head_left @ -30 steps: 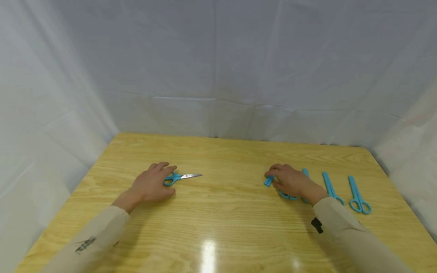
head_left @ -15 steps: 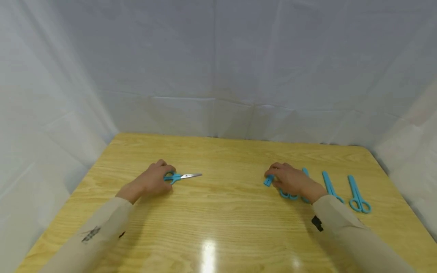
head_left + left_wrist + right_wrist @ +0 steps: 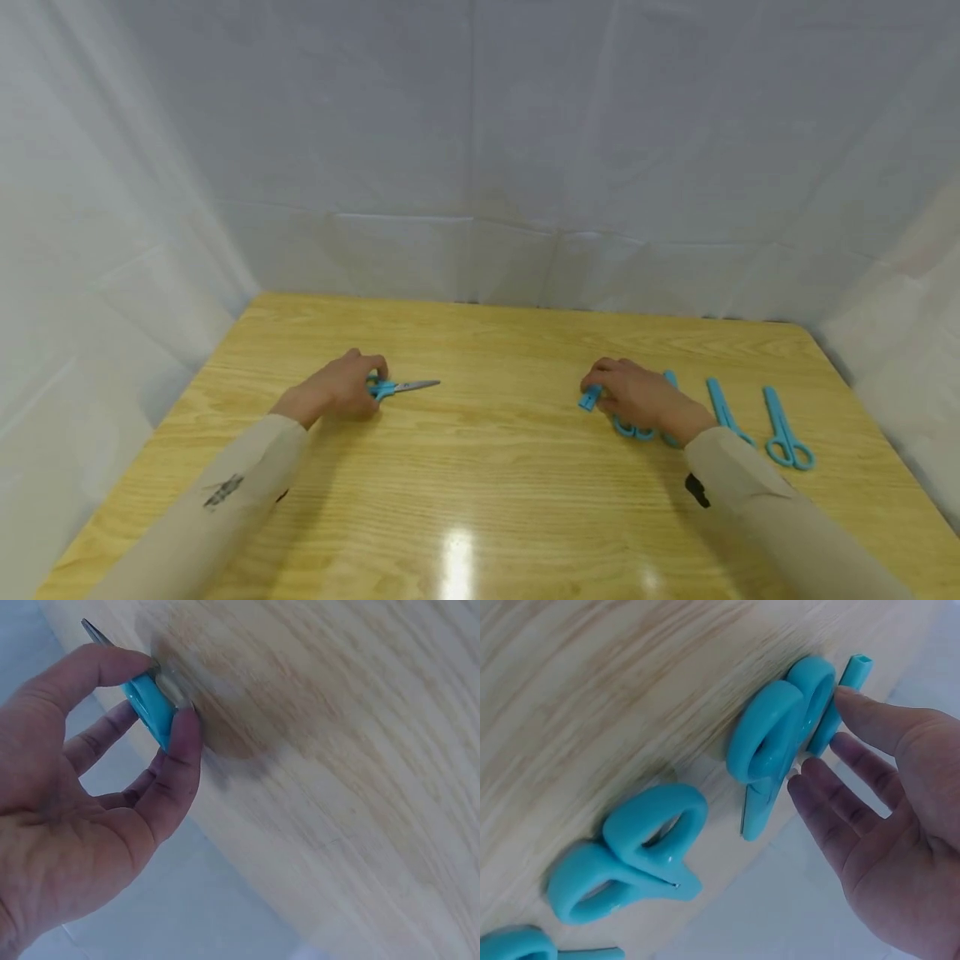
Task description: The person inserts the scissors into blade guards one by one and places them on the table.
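Observation:
On the left side of the table, my left hand [image 3: 341, 389] pinches the turquoise handles of a pair of scissors [image 3: 384, 390]. Their bare metal blades point right, away from the hand. In the left wrist view the thumb and fingertips press on the scissors' handle [image 3: 152, 709], and part of the blades shows beyond. My right hand [image 3: 637, 396] holds a short turquoise scissors cover [image 3: 590, 397] between thumb and fingers. In the right wrist view the cover's [image 3: 856, 670] open end sticks out past the thumb. A covered pair of scissors [image 3: 769, 735] lies just beside that hand.
More turquoise scissors with covered blades lie in a row on the right, among them one pair [image 3: 783, 437] at the far right and another pair [image 3: 723, 408] partly behind the wrist. White sheeting [image 3: 480, 167] hangs behind the wooden table [image 3: 480, 467].
My left hand's fingers have closed onto the scissors' handles, and the scissors have shifted slightly left at the tip. The right hand stays nearly still with the cover.

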{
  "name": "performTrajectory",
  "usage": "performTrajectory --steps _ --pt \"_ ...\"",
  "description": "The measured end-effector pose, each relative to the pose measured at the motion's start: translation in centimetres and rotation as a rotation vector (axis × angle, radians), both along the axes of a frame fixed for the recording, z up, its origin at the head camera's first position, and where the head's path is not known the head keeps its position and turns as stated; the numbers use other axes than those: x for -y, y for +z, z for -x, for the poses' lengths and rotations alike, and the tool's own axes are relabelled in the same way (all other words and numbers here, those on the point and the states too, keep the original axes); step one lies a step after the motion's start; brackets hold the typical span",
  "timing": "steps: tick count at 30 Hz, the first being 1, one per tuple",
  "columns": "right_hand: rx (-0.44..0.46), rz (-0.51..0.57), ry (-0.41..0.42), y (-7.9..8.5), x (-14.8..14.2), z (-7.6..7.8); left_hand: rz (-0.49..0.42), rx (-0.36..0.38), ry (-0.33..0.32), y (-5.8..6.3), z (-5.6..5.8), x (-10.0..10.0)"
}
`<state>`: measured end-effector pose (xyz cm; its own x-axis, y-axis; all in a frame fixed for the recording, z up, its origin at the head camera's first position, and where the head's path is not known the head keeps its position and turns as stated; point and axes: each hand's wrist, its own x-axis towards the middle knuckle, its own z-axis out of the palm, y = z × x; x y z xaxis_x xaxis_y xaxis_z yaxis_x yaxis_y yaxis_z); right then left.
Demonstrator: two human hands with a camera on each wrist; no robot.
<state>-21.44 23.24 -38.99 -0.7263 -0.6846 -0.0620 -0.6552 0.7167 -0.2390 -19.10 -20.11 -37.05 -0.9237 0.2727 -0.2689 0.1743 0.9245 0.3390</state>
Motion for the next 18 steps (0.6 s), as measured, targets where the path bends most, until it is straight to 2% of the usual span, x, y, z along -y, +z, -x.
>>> performTrajectory --steps 4,8,18 --pt "-0.005 0.012 0.010 -0.07 -0.17 0.25 0.034 0.038 0.003 0.01 0.50 -0.12" --pt "-0.009 0.036 0.026 0.00 -0.18 0.41 0.045 0.036 -0.016 0.07 0.67 -0.11" --pt "-0.026 0.017 0.036 0.06 -0.16 0.63 0.013 -0.065 -0.068 -0.02 1.05 0.06"
